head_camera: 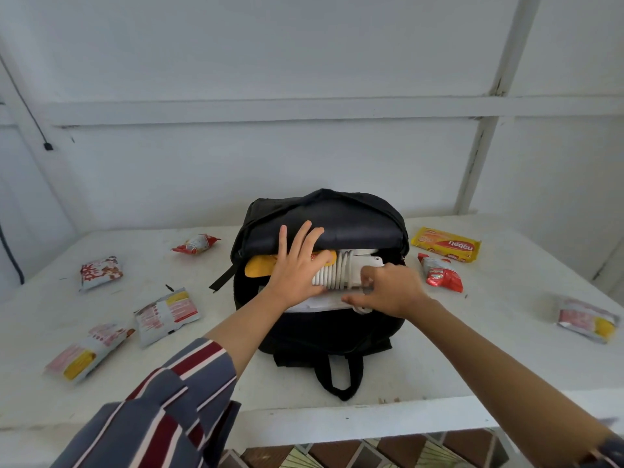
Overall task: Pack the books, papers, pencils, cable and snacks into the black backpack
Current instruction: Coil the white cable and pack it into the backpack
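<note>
The black backpack (324,332) lies in the middle of the white table with its mouth unzipped. In the mouth sits a white coiled cable (341,273) beside a yellow packet (258,266), with white papers (317,304) under them. My left hand (297,265) lies flat with straight fingers over the left end of the cable and the flap. My right hand (388,292) pinches the right end of the cable with curled fingers. Snack packets lie around: a yellow wafer pack (445,244) and a red packet (440,272) on the right.
More snack packets lie on the left of the table (101,271) (167,314) (87,352) (196,243) and one at far right (587,319). The table's front edge (337,423) runs below the backpack's strap loop. A white wall stands behind.
</note>
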A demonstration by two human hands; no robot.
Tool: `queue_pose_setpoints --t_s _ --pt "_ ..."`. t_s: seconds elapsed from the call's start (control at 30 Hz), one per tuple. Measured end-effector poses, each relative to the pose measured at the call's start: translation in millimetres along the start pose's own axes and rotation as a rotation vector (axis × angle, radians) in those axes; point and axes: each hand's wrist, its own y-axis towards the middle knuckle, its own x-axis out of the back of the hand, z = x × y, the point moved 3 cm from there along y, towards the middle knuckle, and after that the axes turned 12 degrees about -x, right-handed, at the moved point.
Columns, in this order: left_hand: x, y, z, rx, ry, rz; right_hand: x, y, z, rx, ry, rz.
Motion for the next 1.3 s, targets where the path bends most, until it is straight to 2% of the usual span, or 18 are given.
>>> queue_pose_setpoints --t_s 0.13,0.27,0.37,0.57,0.7,0.8,0.9,0.97,1.07,1.17,1.3 --pt "0.0 -0.1 -0.4 0.006 -0.022 0.006 -5.2 -8.3 12.8 -0.007 -0.011 0.146" --pt "1.5 1.3 0.0 0.018 -0.051 0.044 -12.9 -10.7 25.1 -0.006 0.023 0.079" --pt "2.2 0.2 0.0 0.013 -0.094 0.032 -9.9 -9.3 22.6 0.01 0.04 0.097" --pt "7.8 -2.9 1.3 0.001 -0.188 -0.07 -0.2 -3.3 0.5 0.011 0.136 0.137" --pt "16.8 -6.2 8.4 0.047 -0.29 -0.191 20.1 3.2 -24.7 -0.085 0.345 0.107" --pt "30.6 -8.3 24.7 0.133 -0.304 -0.349 29.1 7.7 -56.1 -0.206 0.631 -0.009" --pt "45.2 -8.9 47.9 0.311 -0.298 -0.457 35.5 11.6 -81.2 -0.439 0.997 -0.175" --pt "53.0 -8.3 61.9 0.49 -0.372 -0.419 36.9 15.7 -87.8 -0.504 1.202 -0.126" --pt "56.6 -8.8 72.9 0.705 -0.53 -0.232 35.2 21.3 -86.8 -0.456 1.265 0.056" --pt "60.1 -15.4 70.8 0.773 -0.67 -0.114 34.4 22.7 -81.0 -0.454 1.242 0.135" --pt "67.7 -26.2 65.4 0.772 -0.691 -0.196 39.6 16.2 -77.6 -0.457 1.282 0.137"
